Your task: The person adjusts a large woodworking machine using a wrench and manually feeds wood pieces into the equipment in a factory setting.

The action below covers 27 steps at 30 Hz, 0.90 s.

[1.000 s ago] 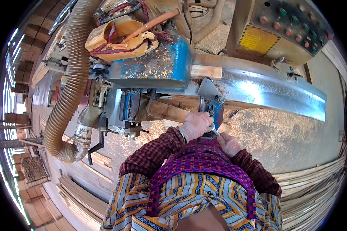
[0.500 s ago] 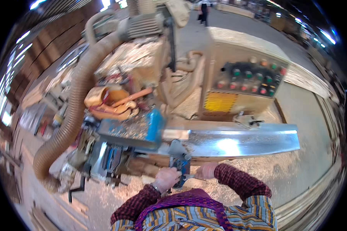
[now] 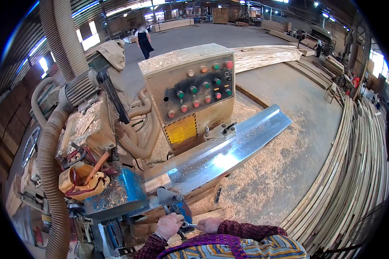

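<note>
My right hand (image 3: 209,225), in a pale pink glove, is closed on the handle of a metal wrench (image 3: 188,224). The wrench's head points left, toward the lower part of a blue metal bracket (image 3: 184,210) on the machine. My left hand (image 3: 168,225), gloved alike, is curled against the bracket's near left side, beside the wrench head. What its fingers grip is hidden. Just beyond the bracket, a shiny metal infeed table (image 3: 229,157) runs off to the far right. A light strip of wood (image 3: 157,183) lies at its left end, by the blue machine housing (image 3: 132,190).
A control box (image 3: 199,90) with several buttons stands behind the metal table. A thick ribbed hose (image 3: 56,172) hangs at the left. An orange cut-open container (image 3: 83,183) sits on the housing. Long wood strips (image 3: 345,172) are stacked at right. A person (image 3: 144,42) is far off.
My view has turned to the right, so the machine appears farther left and tilted. Both hands stay at the blue bracket, close together.
</note>
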{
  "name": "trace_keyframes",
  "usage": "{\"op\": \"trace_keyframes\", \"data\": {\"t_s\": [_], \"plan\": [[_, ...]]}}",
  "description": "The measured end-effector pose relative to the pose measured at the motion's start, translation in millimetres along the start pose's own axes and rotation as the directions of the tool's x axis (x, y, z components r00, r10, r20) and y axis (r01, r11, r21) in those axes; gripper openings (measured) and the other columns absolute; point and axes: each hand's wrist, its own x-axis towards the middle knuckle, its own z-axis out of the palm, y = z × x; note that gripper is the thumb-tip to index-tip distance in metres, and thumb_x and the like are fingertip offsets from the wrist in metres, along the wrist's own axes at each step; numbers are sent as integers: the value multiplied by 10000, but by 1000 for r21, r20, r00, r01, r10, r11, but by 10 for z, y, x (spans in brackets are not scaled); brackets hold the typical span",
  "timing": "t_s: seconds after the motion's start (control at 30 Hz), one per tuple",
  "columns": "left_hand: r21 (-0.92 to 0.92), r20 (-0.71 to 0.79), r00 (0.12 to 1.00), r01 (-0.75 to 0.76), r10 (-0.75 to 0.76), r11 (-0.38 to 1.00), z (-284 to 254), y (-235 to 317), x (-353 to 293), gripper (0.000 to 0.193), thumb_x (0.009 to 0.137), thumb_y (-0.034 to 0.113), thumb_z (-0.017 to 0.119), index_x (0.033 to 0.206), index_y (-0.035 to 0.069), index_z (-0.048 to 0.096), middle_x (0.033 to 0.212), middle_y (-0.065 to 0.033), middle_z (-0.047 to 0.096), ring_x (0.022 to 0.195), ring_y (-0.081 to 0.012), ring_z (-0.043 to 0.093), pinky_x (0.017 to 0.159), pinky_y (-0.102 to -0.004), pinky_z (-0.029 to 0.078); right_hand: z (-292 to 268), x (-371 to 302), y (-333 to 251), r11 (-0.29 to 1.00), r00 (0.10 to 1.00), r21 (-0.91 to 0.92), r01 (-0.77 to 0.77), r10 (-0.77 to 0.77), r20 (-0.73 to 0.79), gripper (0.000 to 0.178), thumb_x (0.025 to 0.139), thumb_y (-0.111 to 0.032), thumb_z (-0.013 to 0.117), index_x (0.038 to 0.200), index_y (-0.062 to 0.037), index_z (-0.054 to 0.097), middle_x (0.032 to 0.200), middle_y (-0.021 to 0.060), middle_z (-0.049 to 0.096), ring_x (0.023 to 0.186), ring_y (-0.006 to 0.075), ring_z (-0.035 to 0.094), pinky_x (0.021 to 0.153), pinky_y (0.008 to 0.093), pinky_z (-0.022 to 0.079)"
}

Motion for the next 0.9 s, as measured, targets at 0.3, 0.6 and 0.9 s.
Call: {"op": "trace_keyframes", "data": {"t_s": [0.3, 0.6, 0.9], "plan": [[-70, -50, 995, -90, 86, 994, -76, -47, -34, 295, 925, 395, 572, 1100, 184, 682, 1024, -94, 651, 992, -309, 653, 823, -466, 517, 435, -64, -5, 964, 976, 245, -101, 144, -166, 522, 1005, -549, 442, 1191, -112, 658, 1081, 193, 693, 1071, 386, 638, 936, 458, 484], [-18, -16, 992, -122, 122, 992, -131, -27, -71, 378, 924, 504, 561, 1092, 186, 677, 1025, -85, 639, 1011, -294, 641, 829, -447, 509, 451, -125, -212, 929, 955, 272, -250, 283, -89, 560, 1004, -528, 447, 1327, -92, 586, 1194, 205, 667, 1159, 390, 605, 995, 450, 462], [-31, 11, 996, -91, 92, 995, -94, -47, -60, 354, 928, 457, 566, 1140, 198, 682, 1059, -81, 647, 1020, -291, 644, 835, -454, 509, 716, 17, -240, 961, 957, 205, -185, 224, -183, 489, 1015, -488, 427, 1130, -47, 605, 1076, 266, 671, 1071, 436, 629, 915, 523, 482]]}}
